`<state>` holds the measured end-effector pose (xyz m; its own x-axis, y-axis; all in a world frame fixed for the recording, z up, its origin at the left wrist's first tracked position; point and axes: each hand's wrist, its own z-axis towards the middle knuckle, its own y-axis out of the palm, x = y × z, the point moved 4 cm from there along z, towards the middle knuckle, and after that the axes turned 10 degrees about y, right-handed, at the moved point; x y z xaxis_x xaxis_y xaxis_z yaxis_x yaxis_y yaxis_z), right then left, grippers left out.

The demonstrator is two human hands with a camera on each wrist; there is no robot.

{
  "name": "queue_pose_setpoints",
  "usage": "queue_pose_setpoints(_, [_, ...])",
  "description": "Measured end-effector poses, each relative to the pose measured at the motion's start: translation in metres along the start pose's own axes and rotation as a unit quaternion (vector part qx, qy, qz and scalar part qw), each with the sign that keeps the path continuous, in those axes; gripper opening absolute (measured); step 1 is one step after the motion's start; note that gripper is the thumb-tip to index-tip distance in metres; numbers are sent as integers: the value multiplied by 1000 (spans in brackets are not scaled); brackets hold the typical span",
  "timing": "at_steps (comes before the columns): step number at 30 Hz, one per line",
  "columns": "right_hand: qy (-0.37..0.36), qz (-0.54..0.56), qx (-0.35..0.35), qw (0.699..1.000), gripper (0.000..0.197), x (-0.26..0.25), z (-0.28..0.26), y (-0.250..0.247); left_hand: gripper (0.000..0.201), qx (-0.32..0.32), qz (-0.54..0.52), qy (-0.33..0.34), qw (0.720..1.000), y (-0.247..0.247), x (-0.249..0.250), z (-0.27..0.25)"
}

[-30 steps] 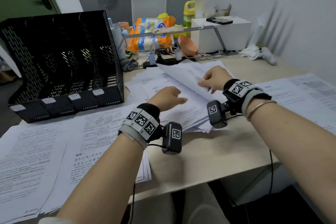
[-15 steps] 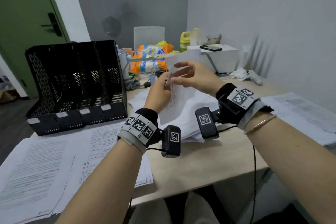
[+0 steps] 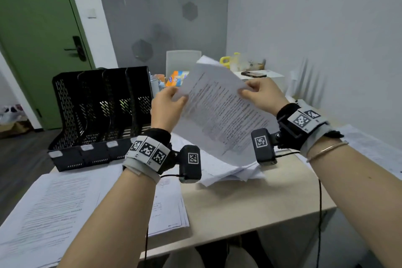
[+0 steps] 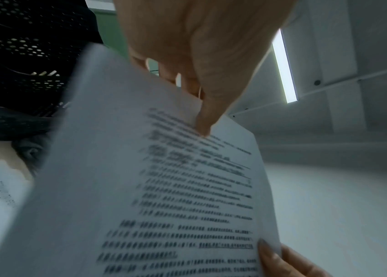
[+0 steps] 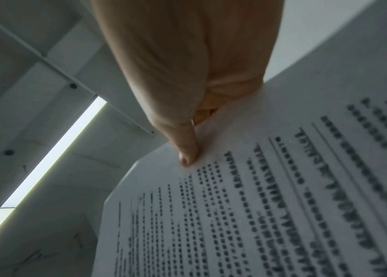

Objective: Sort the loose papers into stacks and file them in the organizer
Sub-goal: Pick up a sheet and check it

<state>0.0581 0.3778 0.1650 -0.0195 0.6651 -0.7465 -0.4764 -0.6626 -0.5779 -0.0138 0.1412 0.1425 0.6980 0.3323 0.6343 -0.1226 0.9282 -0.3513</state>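
item: sheet (image 3: pixel 219 113), printed, held up in the air over the desk (image 3: pixel 250 209), tilted, text side toward us. we pinch it at both upper edges: left hand (image 3: pixel 166 107) on the left edge, thumb on the printed face and fingers behind; right hand (image 3: pixel 262 93) on the right edge, thumb likewise pressed on the print. both hands curl onto the paper; neither is spread wide. a second page edge shows behind the top of the sheet; we cannot tell how many pages we hold.

below it: loose pile (image 3: pixel 226 172) on the desk, under and between our wrists. two flat stacks (image 3: pixel 56 209) lie at the near left. organizer (image 3: pixel 100 115), black mesh, stands at the far left, well apart from the sheet; its slots look dark, contents not readable.

change: half a second ago we held the sheet edge-on and lower, hands close together; now it is opened flat, higher, hands apart. a second ago both hands lay on the pile.
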Motion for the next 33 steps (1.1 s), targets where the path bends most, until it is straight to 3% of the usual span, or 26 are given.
queue_pose_setpoints(5, [18,81,51,995,19,14,1,-2,84,40,103,-102,989,-4,-9,-12])
queue_pose_setpoints(8, [41,131,92,986,21,27,1,-2,97,-3,62,-130,990,8,-22,-15])
queue_pose_setpoints(10, [58,169,102,979,18,34,1,1,92,-48,5,-142,989,20,-32,-19])
queue_pose_setpoints(13, [78,203,94,972,16,41,-1,8,50,-104,-31,-134,985,34,-35,-29])
queue_pose_setpoints(19, [111,215,85,966,23,56,-1,24,20,-50,-77,-93,991,35,-32,-31])
queue_pose_setpoints(22, [130,226,56,964,22,48,-9,32,15,-34,-78,-81,993,29,-37,-31])
queue_pose_setpoints(27, [118,197,-31,973,49,30,-20,60,26,-9,-47,-78,996,-2,-52,-37])
queue_pose_setpoints(33, [102,200,-95,970,62,7,-22,109,35,27,22,-105,994,-62,-77,-47])
